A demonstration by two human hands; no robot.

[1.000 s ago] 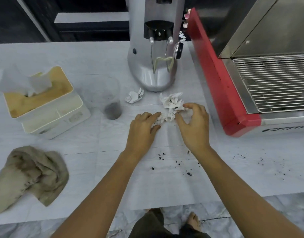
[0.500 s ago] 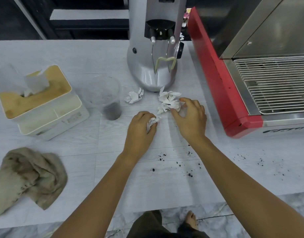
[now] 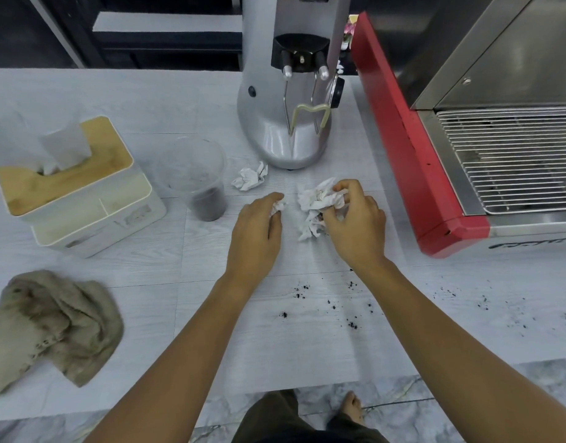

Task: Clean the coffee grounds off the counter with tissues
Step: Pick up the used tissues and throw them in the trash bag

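My right hand point(image 3: 355, 222) pinches a large crumpled white tissue point(image 3: 316, 203) that rests on the white counter point(image 3: 179, 308) in front of the grinder. A hand's width to its left, my left hand point(image 3: 256, 231) is closed around a small wad of tissue point(image 3: 277, 206), only a corner of which shows. A third crumpled tissue point(image 3: 250, 178) lies loose beside the grinder's base. Dark coffee grounds point(image 3: 326, 302) are scattered on the counter between my forearms, and finer specks point(image 3: 486, 302) spread to the right, below the espresso machine.
A silver coffee grinder point(image 3: 291, 123) stands at the back centre, a red espresso machine point(image 3: 435, 161) to the right. A clear plastic cup point(image 3: 198, 183) holds grounds. At left sit a tissue box point(image 3: 70, 187) and a stained beige cloth point(image 3: 51, 324). The counter edge runs along the bottom.
My hands have drawn apart: the left closed on a small piece of tissue, and the right gathered the big tissue and shifted it slightly towards me.
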